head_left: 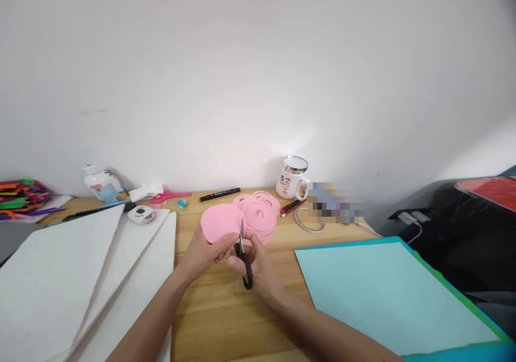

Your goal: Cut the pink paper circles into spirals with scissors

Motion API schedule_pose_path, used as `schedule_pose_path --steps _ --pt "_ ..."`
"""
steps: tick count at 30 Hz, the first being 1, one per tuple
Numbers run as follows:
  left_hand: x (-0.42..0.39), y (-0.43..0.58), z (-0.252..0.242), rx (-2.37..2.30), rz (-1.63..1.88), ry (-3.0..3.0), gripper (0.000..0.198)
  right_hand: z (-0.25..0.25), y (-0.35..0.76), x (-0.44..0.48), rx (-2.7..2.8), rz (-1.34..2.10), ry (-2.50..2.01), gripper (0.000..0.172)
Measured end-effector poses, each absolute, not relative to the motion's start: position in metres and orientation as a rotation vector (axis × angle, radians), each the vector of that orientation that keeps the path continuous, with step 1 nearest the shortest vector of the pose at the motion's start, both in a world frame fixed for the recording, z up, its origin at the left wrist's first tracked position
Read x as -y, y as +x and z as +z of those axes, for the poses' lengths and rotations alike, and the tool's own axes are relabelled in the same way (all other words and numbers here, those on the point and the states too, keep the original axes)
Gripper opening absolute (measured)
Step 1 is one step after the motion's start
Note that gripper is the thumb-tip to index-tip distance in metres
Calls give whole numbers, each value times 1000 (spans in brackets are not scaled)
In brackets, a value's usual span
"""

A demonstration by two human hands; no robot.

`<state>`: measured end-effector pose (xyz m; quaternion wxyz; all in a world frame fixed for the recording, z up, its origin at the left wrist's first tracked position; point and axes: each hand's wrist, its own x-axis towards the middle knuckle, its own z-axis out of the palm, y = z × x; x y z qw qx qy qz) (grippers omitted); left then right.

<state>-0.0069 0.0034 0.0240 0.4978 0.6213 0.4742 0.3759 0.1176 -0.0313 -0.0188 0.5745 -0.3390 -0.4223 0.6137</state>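
Note:
My left hand (209, 252) grips a round piece of pink paper (220, 223) by its lower edge, holding it above the desk. In my right hand (253, 262) is a pair of scissors (245, 262) with black handles. The blades point upward at the right edge of the pink paper; whether they bite into it I cannot tell. Just behind, a pile of pink paper rounds (262, 219) lies on the desk, some with holes in them.
White sheets (149, 265) cover the left side, with a small white device (141, 214) on them. Light-blue sheets (387, 292) lie right. Along the wall stand a white bottle (104, 183), pink scissors (169, 196), a black marker (220, 194) and a mug (291, 182).

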Motion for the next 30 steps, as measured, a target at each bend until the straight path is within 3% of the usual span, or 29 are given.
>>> schedule_pose_path --steps 13,23,30 --pt "-4 -9 24 -1137 913 1491 27 -23 118 32 1050 1403 -846 47" --pt "-9 -13 18 -1162 930 1554 44 -20 118 33 1081 1402 -945 49" --pt "-5 -7 21 -1134 896 1530 43 -24 114 35 1053 1429 -876 44"
